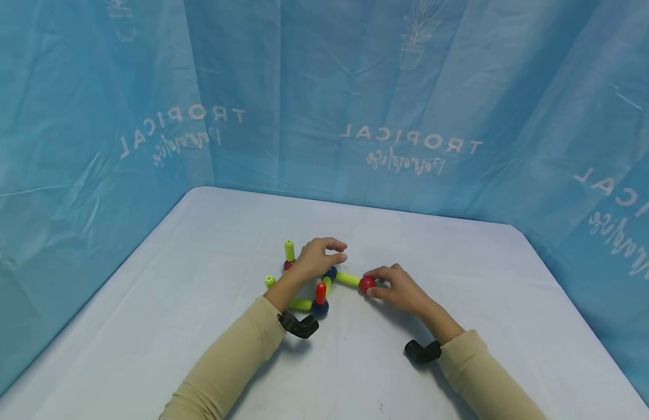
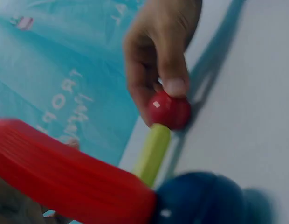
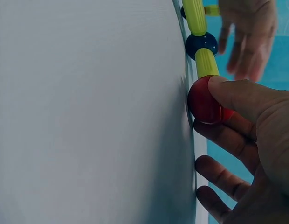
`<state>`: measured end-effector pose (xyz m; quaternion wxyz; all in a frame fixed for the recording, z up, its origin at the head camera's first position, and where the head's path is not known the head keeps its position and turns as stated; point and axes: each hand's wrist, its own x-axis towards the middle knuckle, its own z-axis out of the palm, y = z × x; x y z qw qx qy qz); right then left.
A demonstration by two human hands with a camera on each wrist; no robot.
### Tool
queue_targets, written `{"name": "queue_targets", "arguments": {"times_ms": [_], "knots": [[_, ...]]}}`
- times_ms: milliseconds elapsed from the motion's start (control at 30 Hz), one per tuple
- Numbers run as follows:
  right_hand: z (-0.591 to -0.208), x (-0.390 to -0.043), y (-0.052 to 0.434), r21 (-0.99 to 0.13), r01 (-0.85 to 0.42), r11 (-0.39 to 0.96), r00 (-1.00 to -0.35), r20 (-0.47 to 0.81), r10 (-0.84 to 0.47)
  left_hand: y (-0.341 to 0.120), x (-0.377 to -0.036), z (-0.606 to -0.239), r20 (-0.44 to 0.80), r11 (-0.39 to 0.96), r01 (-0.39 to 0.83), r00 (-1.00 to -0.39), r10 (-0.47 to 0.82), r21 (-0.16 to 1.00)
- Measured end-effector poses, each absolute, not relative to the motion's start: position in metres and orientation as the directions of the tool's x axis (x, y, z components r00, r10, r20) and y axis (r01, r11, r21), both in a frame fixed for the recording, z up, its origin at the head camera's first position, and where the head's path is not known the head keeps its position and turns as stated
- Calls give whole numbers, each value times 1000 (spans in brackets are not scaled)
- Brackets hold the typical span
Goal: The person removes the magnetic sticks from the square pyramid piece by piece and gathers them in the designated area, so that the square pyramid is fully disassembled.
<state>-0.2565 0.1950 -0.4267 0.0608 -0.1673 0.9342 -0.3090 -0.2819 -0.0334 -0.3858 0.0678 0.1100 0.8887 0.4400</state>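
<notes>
On the table lies a toy structure of balls and rods. My right hand (image 1: pixel 400 289) pinches a red ball (image 1: pixel 366 284) at its right end between thumb and fingers. A yellow-green rod (image 1: pixel 348 279) joins that ball to a dark blue ball (image 1: pixel 330 273). Above the structure hovers my left hand (image 1: pixel 316 256), fingers extended and holding nothing. Close to the left wrist, a red rod (image 1: pixel 321 293) stands upright in another blue ball (image 1: pixel 320 308). Two yellow-green rods stand up on the left side; the left forearm hides part of the structure.
A white-covered table (image 1: pixel 408 379) carries the structure. Blue curtains (image 1: pixel 324 105) with printed lettering hang around its back and sides. Each wrist wears a black camera mount, such as the right one (image 1: pixel 423 352).
</notes>
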Motion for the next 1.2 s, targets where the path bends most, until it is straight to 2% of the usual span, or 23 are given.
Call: {"name": "queue_targets", "arguments": {"times_ms": [167,400,1200], "knots": [[-428,-258,192,-595,-300,746,-932,14,-363,-34,-289,-398,-76,674,155,-951,300,723],[-427,-259,185,-603,-279,747,-940,14,-340,-39,-290,-406,-90,725,222,-927,364,652],[-430,-263,177,-575,-277,770,-952,54,-302,-36,-285,-414,-21,812,298,-934,356,502]]}}
